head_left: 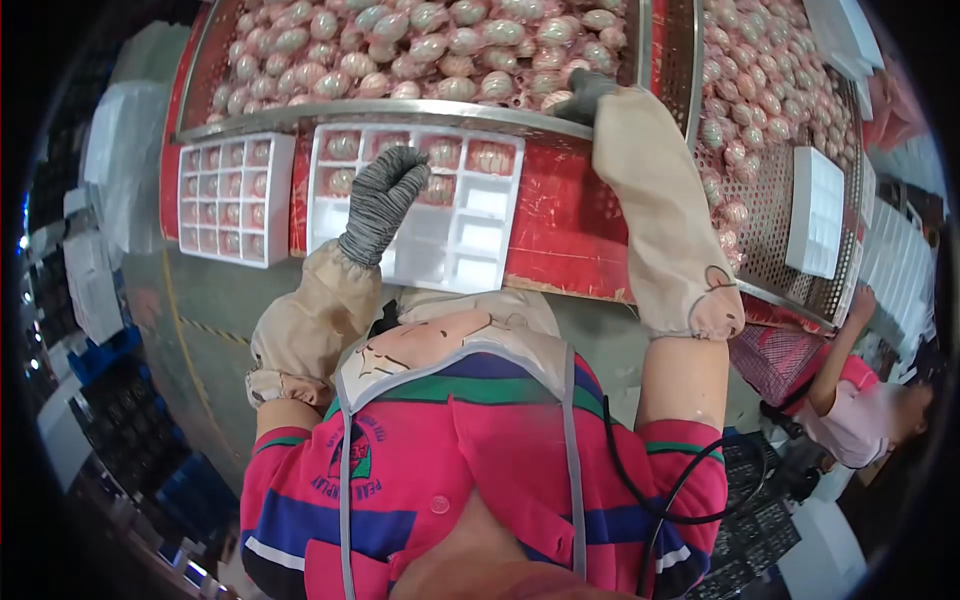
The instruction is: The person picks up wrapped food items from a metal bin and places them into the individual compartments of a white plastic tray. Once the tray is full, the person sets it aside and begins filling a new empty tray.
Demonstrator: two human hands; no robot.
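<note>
My left hand (386, 200), in a grey striped glove, is over a white foam tray (415, 262) with square compartments. Its fingers are curled together, and whatever they hold is hidden under the glove. Wrapped eggs (491, 157) sit in the tray's far compartments; several nearer ones hold nothing. My right hand (588, 97), in a dark grey glove, reaches over the near rim of a metal bin (370, 112). Its fingers are closed at a wrapped egg (556, 100) at the edge of the heap, partly out of sight.
Left of the tray stands another foam tray (225, 200) filled with wrapped eggs. Both rest on a red table (570, 225). A perforated metal bin (785, 210) on the right holds more eggs and a white foam tray (815, 212). Another person (850, 400) is at the right.
</note>
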